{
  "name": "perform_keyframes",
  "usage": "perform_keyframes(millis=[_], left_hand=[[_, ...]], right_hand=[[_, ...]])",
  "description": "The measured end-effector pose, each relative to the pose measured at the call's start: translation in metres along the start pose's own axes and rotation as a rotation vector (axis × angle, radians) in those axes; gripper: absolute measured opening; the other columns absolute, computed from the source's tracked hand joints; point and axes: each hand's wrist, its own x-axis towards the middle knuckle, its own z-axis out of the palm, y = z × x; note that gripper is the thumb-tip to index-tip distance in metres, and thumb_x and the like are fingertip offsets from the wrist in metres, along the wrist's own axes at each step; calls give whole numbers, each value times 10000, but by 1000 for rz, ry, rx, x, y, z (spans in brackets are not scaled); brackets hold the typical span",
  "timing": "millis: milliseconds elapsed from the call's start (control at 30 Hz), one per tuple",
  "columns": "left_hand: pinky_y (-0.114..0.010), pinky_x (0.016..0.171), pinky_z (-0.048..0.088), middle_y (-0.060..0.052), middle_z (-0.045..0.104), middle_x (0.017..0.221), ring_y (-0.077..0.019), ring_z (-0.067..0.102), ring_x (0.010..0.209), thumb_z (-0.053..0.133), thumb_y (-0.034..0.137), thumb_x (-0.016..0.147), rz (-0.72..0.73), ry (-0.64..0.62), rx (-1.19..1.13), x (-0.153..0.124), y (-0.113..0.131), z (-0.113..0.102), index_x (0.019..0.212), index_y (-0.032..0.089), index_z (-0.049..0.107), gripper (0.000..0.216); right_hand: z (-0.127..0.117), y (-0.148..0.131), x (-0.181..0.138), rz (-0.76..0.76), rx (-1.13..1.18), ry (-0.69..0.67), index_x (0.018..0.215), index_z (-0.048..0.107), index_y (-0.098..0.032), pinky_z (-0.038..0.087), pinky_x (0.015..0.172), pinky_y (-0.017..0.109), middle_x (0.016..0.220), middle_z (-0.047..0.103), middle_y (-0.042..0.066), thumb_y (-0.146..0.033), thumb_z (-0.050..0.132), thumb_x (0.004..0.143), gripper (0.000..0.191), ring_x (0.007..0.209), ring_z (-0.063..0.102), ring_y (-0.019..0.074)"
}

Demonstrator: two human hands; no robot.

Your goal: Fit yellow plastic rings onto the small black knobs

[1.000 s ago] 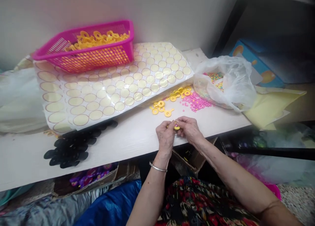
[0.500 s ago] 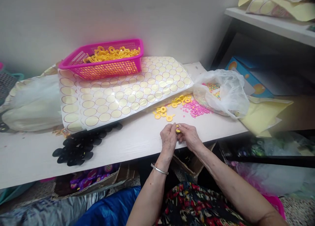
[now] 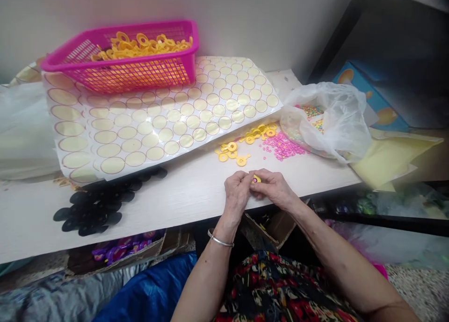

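My left hand (image 3: 236, 193) and my right hand (image 3: 275, 187) meet at the near edge of the white table (image 3: 182, 198), fingertips pinched together on a small yellow ring piece (image 3: 257, 178) with a pink bit at its centre. Just beyond my hands lie loose yellow rings (image 3: 232, 152) and a scatter of pink beads (image 3: 282, 147). A silver bangle circles my left wrist.
A pink basket (image 3: 122, 62) of yellow rings stands at the back on sheets of round stickers (image 3: 164, 118). Black discs (image 3: 101, 205) lie at the left front. A clear bag (image 3: 328, 118) with coloured beads sits at the right, yellow paper (image 3: 389, 156) and a blue box (image 3: 372, 95) beyond.
My hands stay pinched on the yellow piece with only small finger shifts. The view tilted up, then back down.
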Motion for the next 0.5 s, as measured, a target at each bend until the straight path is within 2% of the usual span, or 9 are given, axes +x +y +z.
perform_keyframes(millis=[133,267,400,500], left_hand=[[-183,422,313,48,500,458,-50,390,403,634,357,676,4,56,-63,-1,-3,4,600,130,597,242],[-178,390,297,45,508,463,-41,378,374,652,361,662,1,25,-94,0,-2,3,600,119,593,256],[-174,396,334,35,554,536,-49,427,387,615,371,706,29,-52,-243,-4,-4,-5,759,126,602,250],[-204,534,442,20,599,640,-77,537,518,601,235,688,65,-155,-357,-12,-12,-9,902,145,597,232]], right_hand=[[0,1,0,-48,-76,6,855,655,-185,413,445,177,782,467,-12,-301,625,711,188,573,480,66],[-1,2,2,-33,-107,-15,757,641,-162,410,439,181,726,473,-21,-300,645,691,153,540,480,63],[0,6,-1,-22,49,12,833,626,-148,461,487,220,745,535,-10,-351,681,662,272,545,532,82],[1,14,-9,-44,208,73,908,583,-159,502,547,263,751,582,-4,-356,714,631,365,607,572,117]])
